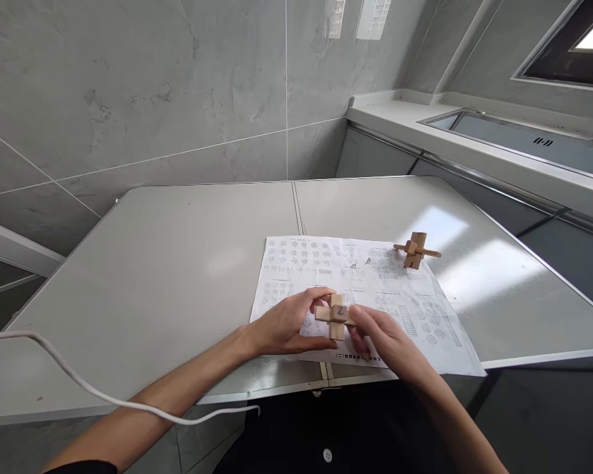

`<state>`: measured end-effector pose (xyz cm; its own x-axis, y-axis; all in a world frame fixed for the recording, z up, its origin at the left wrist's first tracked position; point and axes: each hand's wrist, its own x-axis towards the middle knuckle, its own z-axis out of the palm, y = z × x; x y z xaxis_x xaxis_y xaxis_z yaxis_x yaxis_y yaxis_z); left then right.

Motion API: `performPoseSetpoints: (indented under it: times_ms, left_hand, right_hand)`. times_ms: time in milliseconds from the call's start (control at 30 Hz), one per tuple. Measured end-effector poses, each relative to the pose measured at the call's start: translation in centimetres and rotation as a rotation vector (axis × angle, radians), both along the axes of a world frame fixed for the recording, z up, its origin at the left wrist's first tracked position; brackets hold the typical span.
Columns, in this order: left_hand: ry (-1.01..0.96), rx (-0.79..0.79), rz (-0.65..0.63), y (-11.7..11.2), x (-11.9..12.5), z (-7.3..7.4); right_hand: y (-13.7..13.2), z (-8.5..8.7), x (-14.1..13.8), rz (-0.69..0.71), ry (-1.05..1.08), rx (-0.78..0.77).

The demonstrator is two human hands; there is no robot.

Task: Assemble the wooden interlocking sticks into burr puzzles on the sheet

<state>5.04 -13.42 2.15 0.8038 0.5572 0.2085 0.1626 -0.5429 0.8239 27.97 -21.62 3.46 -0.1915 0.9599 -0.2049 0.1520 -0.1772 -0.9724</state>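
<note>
Between my two hands is a wooden burr puzzle (337, 316), a cross of interlocked blocks with a dark mark like a "2" or "Z" on its front. My left hand (296, 322) grips it from the left, fingers at its top and thumb at its bottom. On the other side, my right hand (383, 336) pinches the right arm of the cross. Both hands hold it over a printed instruction sheet (277, 296) covered in small diagrams. Farther off, a second wooden puzzle (414, 250) with crossed pieces rests at the sheet's upper right corner.
The sheet lies on a pale folding table (178, 263) with a seam down its middle. A white cable (103, 395) crosses in front of my left forearm. Behind stands a grey tiled wall (202, 85); at right, a white counter (400, 112) holds a sink (524, 141).
</note>
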Motion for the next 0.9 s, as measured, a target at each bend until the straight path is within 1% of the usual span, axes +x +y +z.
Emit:
performPoseSetpoints:
  times_ms: [67, 133, 200, 267, 367, 433, 500, 600, 767, 900]
  left_hand:
    - [-0.02, -0.007, 0.031, 0.1, -0.1, 0.1]
    - [-0.017, -0.008, 0.05, 0.1, -0.1, 0.1]
    - [0.013, 0.011, 0.053, 0.2, -0.1, 0.1]
    - [0.045, 0.05, 0.037, 0.2, -0.1, 0.1]
    - [0.082, 0.101, -0.005, 0.2, 0.0, 0.1]
    - [0.1, 0.118, -0.025, 0.3, 0.1, 0.2]
    - [0.103, 0.126, -0.027, 0.3, 0.1, 0.2]
    - [0.099, 0.131, -0.019, 0.4, 0.1, 0.2]
    - [0.08, 0.17, -0.036, 0.6, 0.1, 0.1]
    - [0.067, 0.225, -0.051, 0.6, 0.1, 0.0]
  right_hand:
    - [0.1, -0.3, 1.0, -0.105, 0.046, -0.01]
    - [0.2, -0.6, 2.6, -0.238, 0.07, -0.029]
    - [0.2, -1.0, 4.7, -0.373, 0.033, -0.034]
    - [0.1, -1.4, 6.9, -0.502, -0.092, -0.006]
    - [-0.1, -1.5, 9.7, -0.674, -0.413, 0.027]
    - [-0.1, -1.4, 11.0, -0.738, -0.594, 0.013]
    - [0.1, -1.3, 11.8, -0.767, -0.713, -0.006]
    - [0.5, -1.4, 12.7, -0.788, -0.801, -0.03]
    - [1.1, -2.4, 13.6, -0.777, -0.84, -0.016]
    - [0.8, -2.7, 13.5, -0.757, -0.847, 0.021]
